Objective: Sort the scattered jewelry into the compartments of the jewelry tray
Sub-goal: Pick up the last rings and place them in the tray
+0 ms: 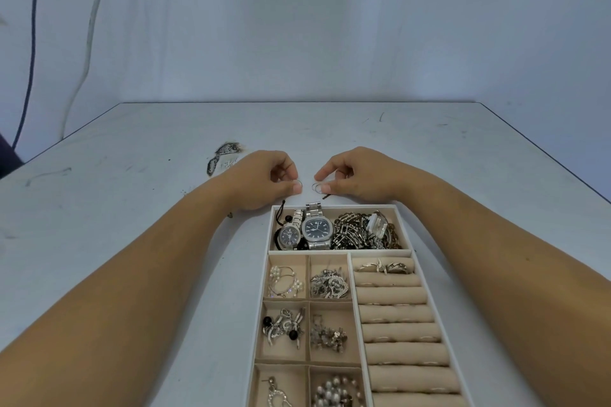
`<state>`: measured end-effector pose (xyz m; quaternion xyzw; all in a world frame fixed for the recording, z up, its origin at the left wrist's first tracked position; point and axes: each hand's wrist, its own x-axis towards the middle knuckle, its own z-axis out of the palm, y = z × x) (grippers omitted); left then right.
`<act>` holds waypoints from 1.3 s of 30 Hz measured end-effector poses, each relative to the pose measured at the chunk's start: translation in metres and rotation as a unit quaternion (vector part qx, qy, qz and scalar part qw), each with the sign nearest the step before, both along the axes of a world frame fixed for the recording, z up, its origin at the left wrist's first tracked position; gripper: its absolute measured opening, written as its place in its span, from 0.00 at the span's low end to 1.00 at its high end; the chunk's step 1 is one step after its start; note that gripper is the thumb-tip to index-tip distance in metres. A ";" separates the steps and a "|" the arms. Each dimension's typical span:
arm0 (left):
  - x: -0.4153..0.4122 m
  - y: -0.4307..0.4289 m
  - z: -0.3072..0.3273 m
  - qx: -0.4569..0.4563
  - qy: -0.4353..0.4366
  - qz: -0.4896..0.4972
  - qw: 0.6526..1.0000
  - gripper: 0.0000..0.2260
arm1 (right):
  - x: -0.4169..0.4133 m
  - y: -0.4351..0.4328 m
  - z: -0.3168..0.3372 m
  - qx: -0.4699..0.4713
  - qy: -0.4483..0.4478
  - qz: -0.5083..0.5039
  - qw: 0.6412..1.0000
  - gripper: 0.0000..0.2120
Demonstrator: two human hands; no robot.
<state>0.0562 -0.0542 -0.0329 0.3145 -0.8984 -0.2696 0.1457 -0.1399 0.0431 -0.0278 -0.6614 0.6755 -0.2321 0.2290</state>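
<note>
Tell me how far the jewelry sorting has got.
Mostly done: the jewelry tray holds watches and chain bracelets in its far compartment, earrings in the small ones, rings on the rolls. In hand: the left hand pinches a wire hoop and the right hand a second hoop, on the table beyond the tray. Left: those hoops, a small dark piece beside them, and perhaps the glittery item farther left.

2 hands (pixel 264 177) (pixel 358 175), 2 watches (pixel 290 235) (pixel 318 230), 1 jewelry tray (pixel 334 207), 1 table (pixel 132 208)

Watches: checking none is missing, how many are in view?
2, side by side in the far compartment of the tray: a round-faced watch at left, a larger square-faced watch beside it. The chain pile may hide more.
</note>
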 end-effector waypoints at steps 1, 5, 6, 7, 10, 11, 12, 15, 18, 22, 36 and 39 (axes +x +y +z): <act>0.000 0.000 -0.001 -0.007 0.015 0.005 1.000 0.06 | -0.001 -0.001 -0.001 -0.008 0.002 -0.008 1.000 0.10; -0.001 0.000 -0.003 -0.019 0.044 0.027 0.998 0.06 | -0.004 -0.001 -0.001 -0.018 -0.007 -0.039 0.999 0.06; -0.001 0.001 -0.003 -0.021 0.046 0.029 0.998 0.05 | -0.004 -0.002 -0.001 -0.013 -0.010 -0.044 0.999 0.05; -0.002 0.002 -0.003 -0.023 0.048 0.029 0.998 0.05 | -0.003 -0.002 -0.001 -0.010 -0.011 -0.049 0.999 0.05; -0.005 0.004 -0.004 -0.012 0.055 0.029 0.998 0.07 | 0.000 -0.004 -0.002 -0.006 -0.002 -0.057 0.998 0.04; -0.006 0.004 -0.004 -0.007 0.057 0.029 0.998 0.08 | 0.001 -0.005 -0.002 -0.004 -0.004 -0.060 0.998 0.05; -0.007 0.004 -0.004 -0.005 0.058 0.031 0.998 0.08 | 0.002 -0.005 -0.002 -0.003 -0.008 -0.062 0.998 0.06; -0.008 0.004 -0.003 -0.004 0.056 0.034 0.998 0.07 | 0.002 -0.005 -0.002 -0.006 -0.006 -0.070 0.997 0.10; -0.007 0.003 -0.002 0.010 0.059 0.038 0.997 0.05 | 0.001 -0.006 -0.001 0.000 -0.013 -0.073 0.997 0.10; -0.005 0.006 0.001 0.018 0.063 0.056 0.996 0.03 | 0.000 -0.006 0.000 -0.002 -0.044 -0.078 0.996 0.07; 0.012 0.060 0.052 -0.069 0.063 0.053 0.994 0.04 | 0.002 0.069 0.039 -0.042 0.016 -0.080 0.996 0.06; 0.017 0.088 0.069 -0.089 0.058 0.032 0.994 0.05 | 0.011 0.101 0.052 -0.074 0.052 -0.072 0.993 0.04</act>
